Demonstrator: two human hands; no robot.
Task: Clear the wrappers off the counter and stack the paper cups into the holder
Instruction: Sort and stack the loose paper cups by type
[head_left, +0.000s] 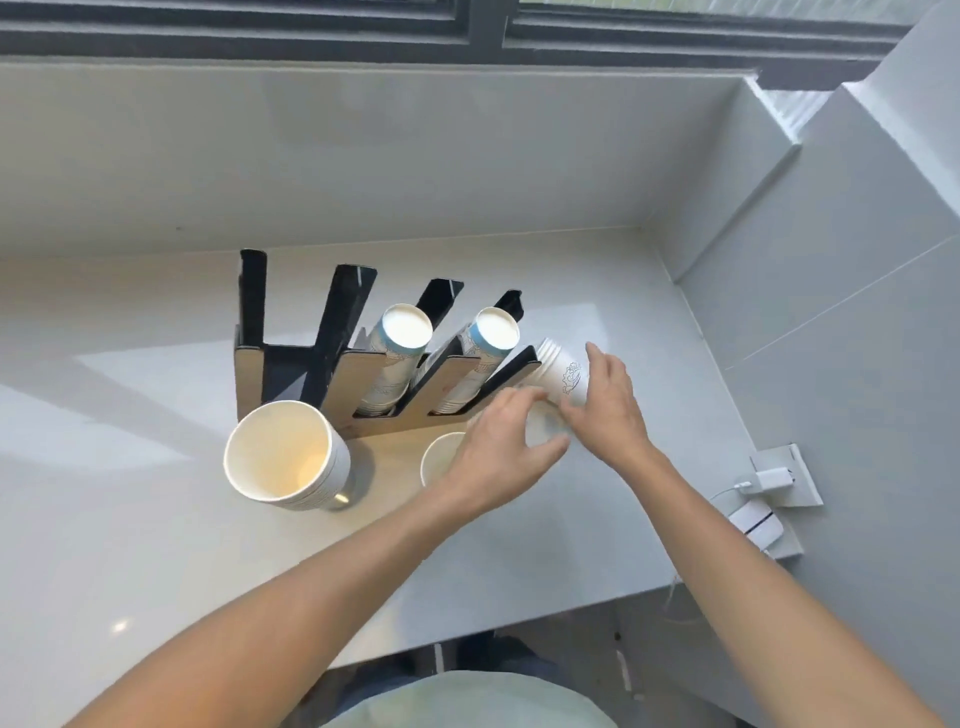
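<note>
A black and wood cup holder (374, 374) stands on the white counter (156, 545), with two stacks of paper cups (402, 343) (488, 345) lying in its middle slots. Just right of the holder, both hands grip a tilted stack of white printed cups (566, 376). My right hand (613, 415) holds its side. My left hand (504, 452) cups its lower end. A tall stack of wide white cups (283, 457) stands upright in front of the holder's left end. Another cup (439, 457) is partly hidden behind my left hand.
The counter ends in a corner of grey walls at the right. A wall socket with a white charger (774, 478) and cable sits low on the right wall. A dark window frame runs along the top. The counter's front edge lies near my body.
</note>
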